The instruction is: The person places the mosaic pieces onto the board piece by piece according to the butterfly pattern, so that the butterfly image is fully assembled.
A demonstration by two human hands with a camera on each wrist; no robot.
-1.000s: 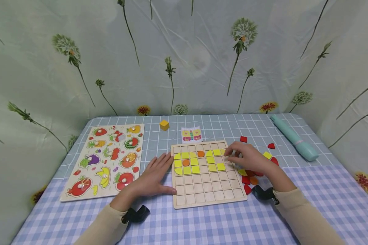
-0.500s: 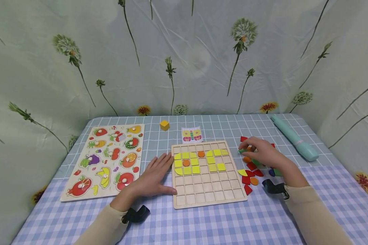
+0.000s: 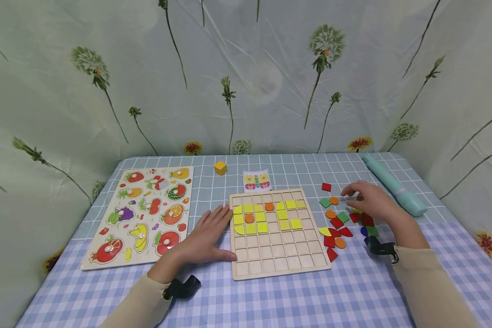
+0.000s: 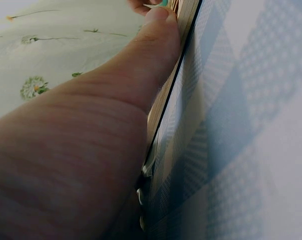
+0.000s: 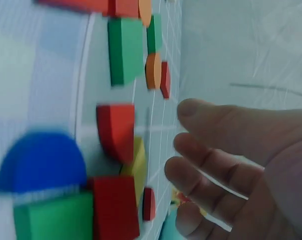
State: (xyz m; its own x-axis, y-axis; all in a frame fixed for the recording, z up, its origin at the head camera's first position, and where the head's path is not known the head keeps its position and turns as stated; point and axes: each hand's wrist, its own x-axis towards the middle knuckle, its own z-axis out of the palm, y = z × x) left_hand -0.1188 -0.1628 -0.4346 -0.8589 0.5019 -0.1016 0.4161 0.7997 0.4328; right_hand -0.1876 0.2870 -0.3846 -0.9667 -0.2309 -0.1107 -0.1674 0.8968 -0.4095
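The wooden grid board lies at mid-table with yellow tiles and orange discs in its upper cells. My left hand rests spread along the board's left edge, its thumb on the rim. Over the loose pieces right of the board hovers my right hand, fingers relaxed and apart, holding nothing. In the right wrist view that hand is beside a red piece, a yellow piece partly covered by others, and a blue piece.
A fruit puzzle board lies at the left. Behind the grid board are a butterfly picture card and a yellow cube. A teal cylindrical object lies at the back right.
My right hand has moved right, from the board's upper right cells over to the loose pieces. A green piece it touched half a second ago now lies on the table. My left hand stays put.
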